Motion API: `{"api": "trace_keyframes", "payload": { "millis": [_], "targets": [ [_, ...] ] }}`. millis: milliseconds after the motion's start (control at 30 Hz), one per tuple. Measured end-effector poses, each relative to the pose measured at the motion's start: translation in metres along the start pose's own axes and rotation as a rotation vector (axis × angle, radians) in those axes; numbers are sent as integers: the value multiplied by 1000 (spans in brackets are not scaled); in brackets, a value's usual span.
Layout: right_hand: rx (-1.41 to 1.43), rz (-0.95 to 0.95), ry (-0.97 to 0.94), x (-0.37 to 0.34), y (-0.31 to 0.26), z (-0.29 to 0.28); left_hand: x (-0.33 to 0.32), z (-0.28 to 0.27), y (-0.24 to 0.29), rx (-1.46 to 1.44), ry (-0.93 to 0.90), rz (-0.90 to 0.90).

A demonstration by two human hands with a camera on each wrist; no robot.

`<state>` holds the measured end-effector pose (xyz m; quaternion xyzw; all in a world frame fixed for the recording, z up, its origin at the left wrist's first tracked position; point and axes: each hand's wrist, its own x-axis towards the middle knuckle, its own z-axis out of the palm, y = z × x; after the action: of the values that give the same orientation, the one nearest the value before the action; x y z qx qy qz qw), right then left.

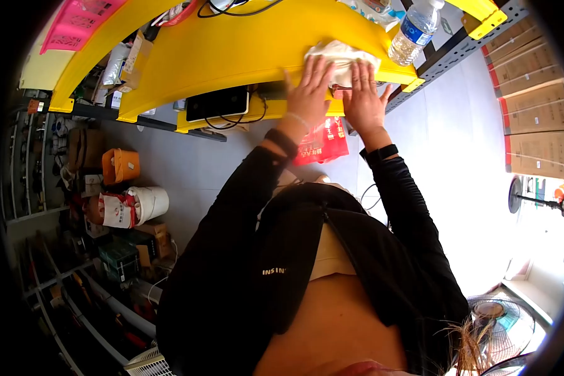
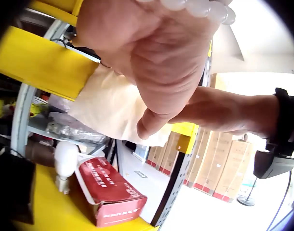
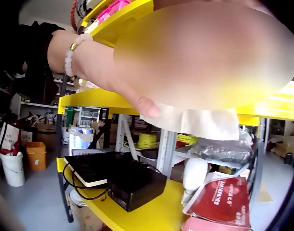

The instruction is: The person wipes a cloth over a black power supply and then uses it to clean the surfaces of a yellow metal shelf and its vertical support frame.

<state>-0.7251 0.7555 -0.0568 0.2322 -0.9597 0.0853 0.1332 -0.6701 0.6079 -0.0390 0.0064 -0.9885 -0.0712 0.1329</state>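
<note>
A whitish cloth [image 1: 341, 52] lies on the front edge of the yellow shelf [image 1: 232, 47], part of it hanging down over the edge. My left hand [image 1: 308, 94] rests on the cloth's left part with its fingers stretched forward. Beside it, my right hand [image 1: 365, 105] presses on the right part, fingers straight. From below, the left wrist view has the cloth [image 2: 111, 108] draped behind the left thumb. In the right wrist view the left thumb touches the cloth [image 3: 195, 124], while the right hand is mostly blurred out.
A water bottle [image 1: 415, 34] stands at the shelf's right end, close to the right hand. On the lower shelf are a red box [image 2: 108, 187], a white bulb [image 2: 66, 159] and a black box [image 3: 137, 185] with cables. Cartons [image 1: 536, 106] are stacked at right.
</note>
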Motion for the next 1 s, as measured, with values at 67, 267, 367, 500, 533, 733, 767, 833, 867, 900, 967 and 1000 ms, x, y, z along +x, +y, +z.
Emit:
{"api": "trace_keyframes", "payload": {
  "millis": [67,267,367,500,533,733,767,833,867,900,967,1000],
  "targets": [
    [17,-112,-3,1,-22,0,-13,-10,-20,59,-32,-78],
    [249,-277,-40,27,-79,2,-33,-35,-76,66,-36,-220],
    [318,-309,-45,49,-65,2,-27,-44,-95,-114,58,-217],
    [438,-331,-2,56,-39,0,-15,-37,-117,-187,192,-210],
    [445,-313,13,56,-37,1,-11,-34,-122,-222,217,-167],
    [761,-212,-47,65,-20,-18,-2,-47,-125,-360,272,-22],
    [898,-160,-119,68,-14,-29,0,-52,-121,-525,284,-61],
    [1069,-194,-23,83,0,-37,7,-54,-122,-964,242,-162],
    [1150,-167,-65,90,4,-48,15,-60,-122,-927,223,-150],
    [1113,-136,-138,97,7,-62,23,-67,-120,-942,202,-130],
    [1027,-97,-239,111,11,-72,38,-67,-118,-878,190,-114],
    [834,-134,-120,111,12,-70,46,-64,-116,-801,199,-119]
  ]
}}
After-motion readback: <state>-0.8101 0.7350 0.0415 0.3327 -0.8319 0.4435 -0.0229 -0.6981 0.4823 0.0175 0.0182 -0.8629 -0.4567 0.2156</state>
